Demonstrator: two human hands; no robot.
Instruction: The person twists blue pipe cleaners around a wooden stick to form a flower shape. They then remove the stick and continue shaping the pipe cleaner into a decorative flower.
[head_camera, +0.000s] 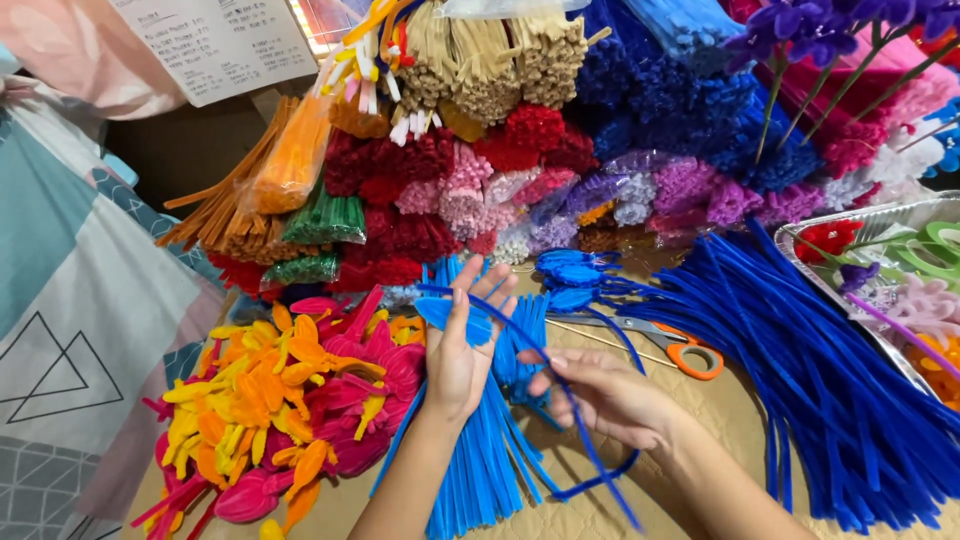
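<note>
My left hand is raised with the fingers spread and holds a light blue pipe-cleaner petal shape against the palm. A dark blue pipe cleaner curves from that hand down through my right hand, which pinches it between the fingertips. Its long end trails toward the bottom of the view. Under both hands lies a bundle of light blue pipe cleaners. Several finished blue petal shapes lie just beyond my fingers.
A heap of dark blue pipe cleaners fans out at right. Orange-handled scissors lie near my right hand. Pink, yellow and orange petal shapes pile up at left. Bundled pipe cleaners stack along the back; a foil tray sits far right.
</note>
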